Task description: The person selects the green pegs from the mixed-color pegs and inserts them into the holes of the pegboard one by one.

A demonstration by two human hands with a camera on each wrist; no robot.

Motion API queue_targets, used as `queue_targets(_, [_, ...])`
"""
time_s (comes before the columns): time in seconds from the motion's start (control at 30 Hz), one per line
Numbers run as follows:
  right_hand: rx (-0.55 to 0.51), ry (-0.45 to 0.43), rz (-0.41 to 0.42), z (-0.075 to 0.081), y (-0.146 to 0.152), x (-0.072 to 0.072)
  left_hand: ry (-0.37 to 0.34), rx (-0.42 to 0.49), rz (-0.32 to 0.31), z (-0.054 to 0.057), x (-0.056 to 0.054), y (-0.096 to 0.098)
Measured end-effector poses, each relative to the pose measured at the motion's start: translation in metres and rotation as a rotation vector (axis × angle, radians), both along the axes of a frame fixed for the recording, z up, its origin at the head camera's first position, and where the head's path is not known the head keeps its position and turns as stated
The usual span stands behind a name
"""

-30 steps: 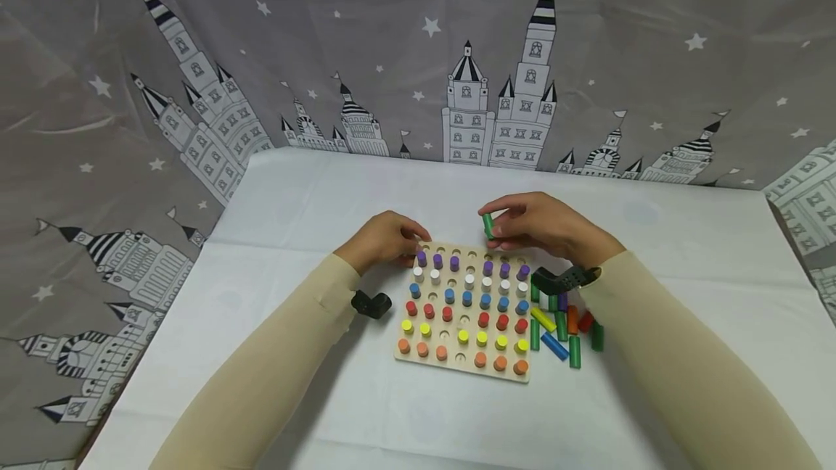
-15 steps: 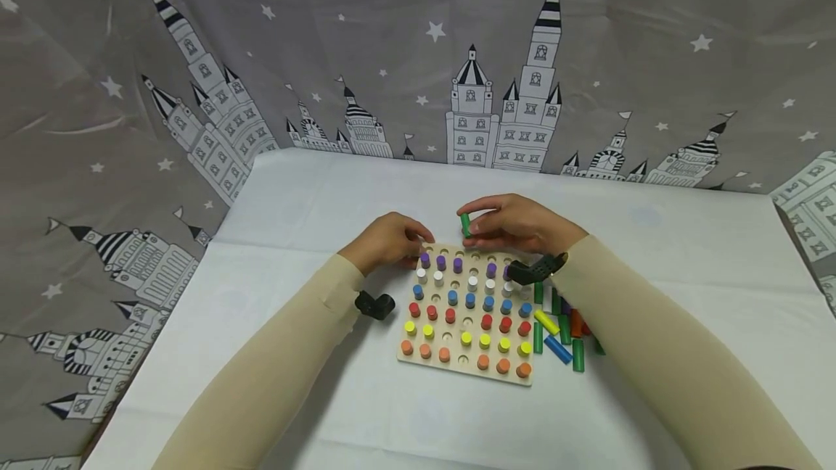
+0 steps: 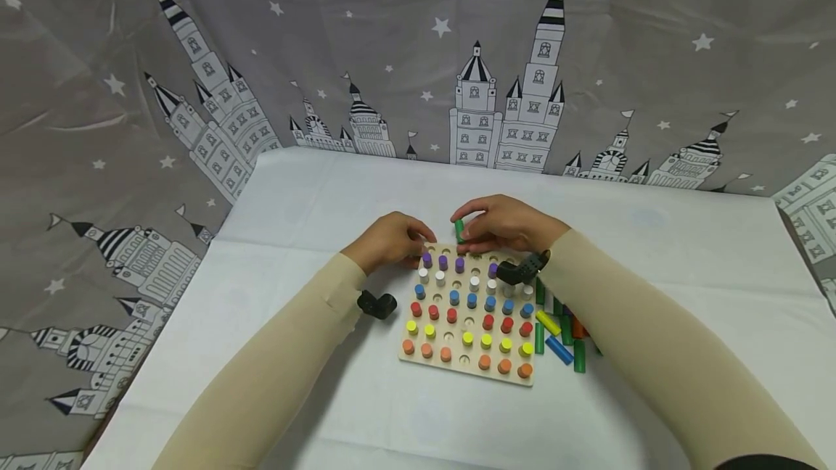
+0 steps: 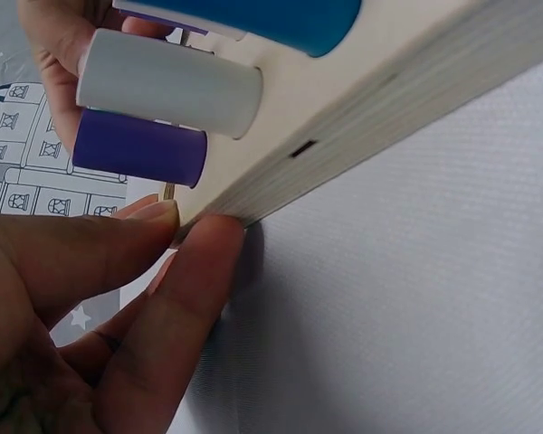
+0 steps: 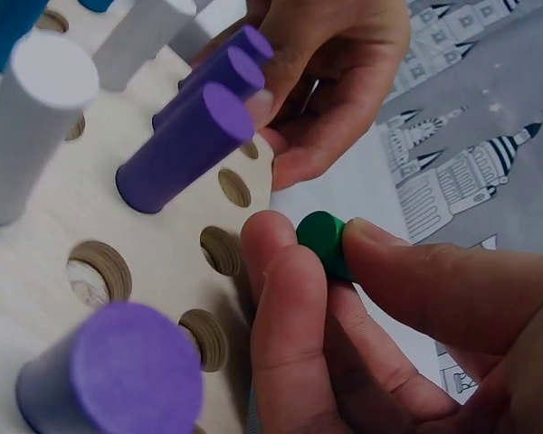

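A wooden peg board [image 3: 457,368] lies on the white cloth, with upright pegs in purple, white, blue, red, yellow and orange rows. My left hand [image 3: 390,241] pinches its far left corner between thumb and fingers, as the left wrist view also shows. Over the far edge, my right hand [image 3: 506,227] holds a green peg [image 3: 459,230] between thumb and fingertips. In the right wrist view this green peg [image 5: 324,242] is beside the row of open holes [image 5: 221,250], apart from them. A purple peg [image 5: 113,371] stands close below the right fingers. The right hand and its wrist camera hide part of the board's far right.
Loose pegs lie right of the board, among them a yellow peg [image 3: 548,323], a blue peg [image 3: 559,350] and several green ones [image 3: 579,356]; the right forearm covers some. A grey castle-print cloth [image 3: 366,35] hangs behind the table.
My right hand has carried the green peg leftward along the board's far edge, slowing in the last half second. The left hand keeps its place on the corner.
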State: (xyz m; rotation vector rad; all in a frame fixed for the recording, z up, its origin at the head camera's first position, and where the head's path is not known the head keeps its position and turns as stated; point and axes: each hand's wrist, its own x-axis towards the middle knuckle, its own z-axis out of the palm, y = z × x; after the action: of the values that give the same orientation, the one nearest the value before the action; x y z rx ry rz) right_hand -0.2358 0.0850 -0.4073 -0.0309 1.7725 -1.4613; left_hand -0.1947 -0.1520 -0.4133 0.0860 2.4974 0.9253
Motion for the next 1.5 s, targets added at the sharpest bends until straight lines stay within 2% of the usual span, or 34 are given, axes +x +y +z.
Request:
queue_targets(0.33, [0.036, 0.028, 0.017, 0.004, -0.017, -0.004, 0.011, 0.007, 0.003, -0.002, 0.001, 0.000])
queue_targets(0.57, [0.038, 0.069, 0.021, 0.005, -0.028, -0.006, 0.038, -0.041, 0.000, 0.001, 0.001, 0.003])
queue_targets(0.77, [0.051, 0.079, 0.022, 0.007, -0.036, -0.006, 0.015, -0.040, -0.011, 0.003, 0.002, 0.003])
queue_targets(0.93, [0.098, 0.167, 0.075, 0.016, -0.042, -0.003, 0.010, -0.019, -0.026, 0.004, 0.002, 0.001])
queue_targets(1.17, [0.184, 0.264, 0.163, 0.022, -0.052, -0.001, -0.006, 0.021, -0.009, 0.004, 0.001, -0.001])
queue_targets(1.3, [0.232, 0.333, 0.180, 0.037, -0.054, -0.003, -0.011, 0.031, -0.015, 0.004, 0.000, -0.001])
queue_targets(1.5, [0.206, 0.398, 0.177, 0.069, -0.058, -0.005, -0.014, 0.021, -0.005, 0.006, 0.000, -0.002])
